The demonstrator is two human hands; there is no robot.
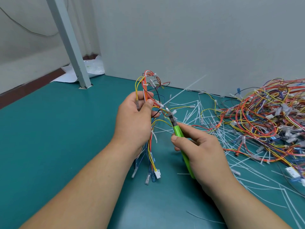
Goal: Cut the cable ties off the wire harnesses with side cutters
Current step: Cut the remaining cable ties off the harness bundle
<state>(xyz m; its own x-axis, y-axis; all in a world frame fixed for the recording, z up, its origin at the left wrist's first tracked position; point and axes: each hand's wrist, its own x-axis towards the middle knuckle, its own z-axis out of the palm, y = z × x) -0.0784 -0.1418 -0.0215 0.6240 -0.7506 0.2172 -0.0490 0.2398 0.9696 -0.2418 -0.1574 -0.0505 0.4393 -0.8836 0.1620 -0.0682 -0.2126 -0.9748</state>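
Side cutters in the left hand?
No, the right hand grips the green-handled side cutters, while the left hand holds the wire harness.

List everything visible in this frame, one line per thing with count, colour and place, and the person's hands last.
held wire harness: one; red, yellow, white, blue and black wires; upright at centre, in the left hand.
side cutters: one; green handles, metal tip; in the right hand, tip close to the held wire harness.
harness pile: one tangled heap; mostly red, yellow and blue; on the table, right.
cut cable ties: many; white; scattered on the table around the pile.
table: one; teal.
post: one; grey; back left.
plastic bag: one; whitish; behind the post.
wall: light grey; behind.
left hand: grips the harness.
right hand: grips the cutters.
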